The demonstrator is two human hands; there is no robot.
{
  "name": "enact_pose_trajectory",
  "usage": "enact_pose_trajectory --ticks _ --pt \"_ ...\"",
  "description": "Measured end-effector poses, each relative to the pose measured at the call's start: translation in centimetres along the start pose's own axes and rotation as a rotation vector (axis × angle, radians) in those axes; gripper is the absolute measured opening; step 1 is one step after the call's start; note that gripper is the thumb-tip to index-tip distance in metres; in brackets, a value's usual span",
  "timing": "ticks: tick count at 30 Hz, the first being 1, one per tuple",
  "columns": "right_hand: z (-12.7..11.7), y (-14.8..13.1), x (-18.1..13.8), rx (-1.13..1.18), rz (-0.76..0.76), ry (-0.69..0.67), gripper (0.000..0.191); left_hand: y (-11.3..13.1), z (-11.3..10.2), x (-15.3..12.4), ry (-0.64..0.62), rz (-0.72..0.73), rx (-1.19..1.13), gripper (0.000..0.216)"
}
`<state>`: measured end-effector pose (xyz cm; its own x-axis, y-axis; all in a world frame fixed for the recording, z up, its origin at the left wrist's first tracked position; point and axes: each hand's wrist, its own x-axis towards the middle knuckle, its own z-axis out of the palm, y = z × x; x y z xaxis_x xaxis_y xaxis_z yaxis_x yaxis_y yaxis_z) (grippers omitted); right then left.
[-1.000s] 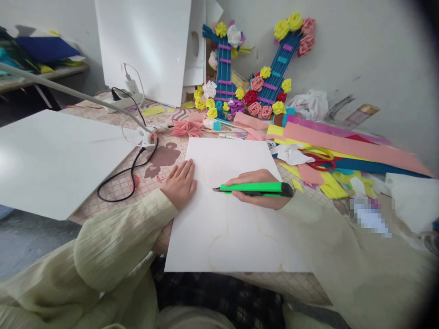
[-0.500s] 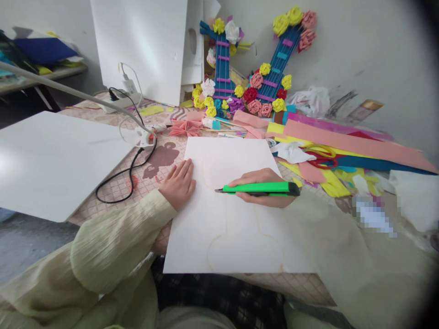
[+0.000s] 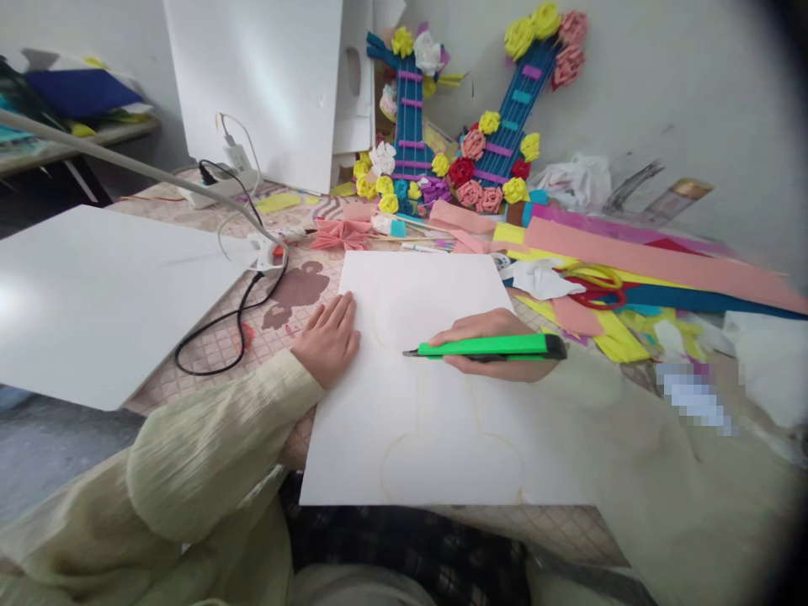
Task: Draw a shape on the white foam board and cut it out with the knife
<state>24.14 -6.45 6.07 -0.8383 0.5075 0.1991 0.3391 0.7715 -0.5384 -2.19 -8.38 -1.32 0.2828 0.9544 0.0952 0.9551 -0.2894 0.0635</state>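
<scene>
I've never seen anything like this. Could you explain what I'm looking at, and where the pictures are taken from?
Gladly. There is no robot here, just a person's two bare hands. Every picture comes from one camera worn on that person's head, looking forward and down.

On a patterned tablecloth lies a white sheet marked with faint yellowish lines. The left hand rests flat across its left edge, holding nothing. The right hand grips a green cutter knife, its thin blade pointing left over the sheet; whether it touches is hard to tell.

Colored paper strips lie to the right. At the back stand two blue guitar shapes decorated with flowers, and a white board lies at the left.
</scene>
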Motion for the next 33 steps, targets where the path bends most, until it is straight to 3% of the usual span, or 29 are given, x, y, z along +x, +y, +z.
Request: enact_pose_trajectory --ticks 21,33 --pt "-0.97 -0.38 0.09 -0.073 0.024 -0.087 0.027 0.04 -0.15 -0.04 0.005 0.01 -0.018 0.054" --pt "-0.91 -0.46 0.13 -0.06 0.028 -0.069 0.026 0.08 -0.16 0.0 0.008 0.003 -0.021 0.055"
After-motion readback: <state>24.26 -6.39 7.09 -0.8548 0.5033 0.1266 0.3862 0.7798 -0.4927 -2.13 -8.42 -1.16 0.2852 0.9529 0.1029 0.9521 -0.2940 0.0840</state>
